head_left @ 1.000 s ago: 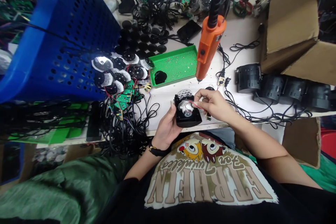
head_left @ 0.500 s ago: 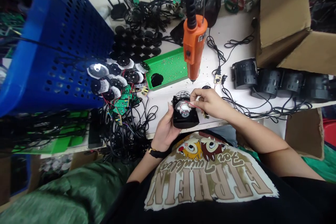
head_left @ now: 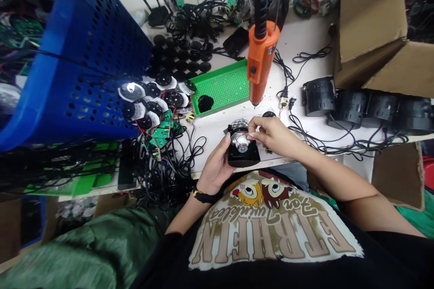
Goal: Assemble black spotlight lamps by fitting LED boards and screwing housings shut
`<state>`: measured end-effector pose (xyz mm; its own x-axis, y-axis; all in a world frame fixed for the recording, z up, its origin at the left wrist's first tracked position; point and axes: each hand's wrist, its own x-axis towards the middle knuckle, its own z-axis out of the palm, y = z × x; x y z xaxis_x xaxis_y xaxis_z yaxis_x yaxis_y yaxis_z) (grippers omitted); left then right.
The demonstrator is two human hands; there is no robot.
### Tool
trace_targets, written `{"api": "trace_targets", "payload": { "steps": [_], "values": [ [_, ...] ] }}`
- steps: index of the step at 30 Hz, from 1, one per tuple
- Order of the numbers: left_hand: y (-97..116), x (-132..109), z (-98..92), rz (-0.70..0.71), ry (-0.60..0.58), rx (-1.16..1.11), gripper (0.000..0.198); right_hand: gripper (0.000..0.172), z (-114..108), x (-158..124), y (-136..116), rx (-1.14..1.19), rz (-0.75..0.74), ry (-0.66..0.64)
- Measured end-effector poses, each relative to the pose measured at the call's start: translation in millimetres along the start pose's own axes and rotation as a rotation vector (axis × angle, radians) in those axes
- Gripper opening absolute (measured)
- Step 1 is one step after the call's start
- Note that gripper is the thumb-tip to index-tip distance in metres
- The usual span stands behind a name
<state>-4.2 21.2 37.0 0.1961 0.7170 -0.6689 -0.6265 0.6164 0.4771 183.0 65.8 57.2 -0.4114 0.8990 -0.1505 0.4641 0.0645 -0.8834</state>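
Note:
My left hand grips a black plastic housing from its left side, close to the bench's front edge. Inside the housing sits a white part with a clear round lens. With thumb and forefinger pinched, my right hand holds thin red wires over the housing's right side. A clear faceted piece shows at the housing's far end. Just beyond my right hand lies a small black round part.
An orange electric screwdriver hangs above the bench. Behind it lies a green tray with small screws. At left stand a blue basket and lamp parts with circuit boards. Black housings and a cardboard box are at right.
The view has shifted slightly, so most things appear a little further right. Both hands keep their hold, and the white part and lens in the housing show more plainly.

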Motion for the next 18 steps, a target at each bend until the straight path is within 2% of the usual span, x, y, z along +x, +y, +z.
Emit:
{"api": "trace_targets", "payload": {
  "steps": [6, 11, 18],
  "values": [
    [-2.6, 2.4, -2.7, 0.033, -0.015, 0.012, 0.022, 0.015, 2.7, -1.7, 0.7, -0.067, -0.053, 0.017],
    [-2.7, 2.2, -3.1, 0.049, -0.055, 0.035, 0.017, 0.015, 2.7, -3.1, 0.2, -0.158, -0.039, 0.005],
    [2.3, 3.3, -0.3, 0.021, -0.101, 0.044, 0.02, 0.015, 2.5, -3.1, 1.6, -0.193, -0.047, -0.004]
  ]
}}
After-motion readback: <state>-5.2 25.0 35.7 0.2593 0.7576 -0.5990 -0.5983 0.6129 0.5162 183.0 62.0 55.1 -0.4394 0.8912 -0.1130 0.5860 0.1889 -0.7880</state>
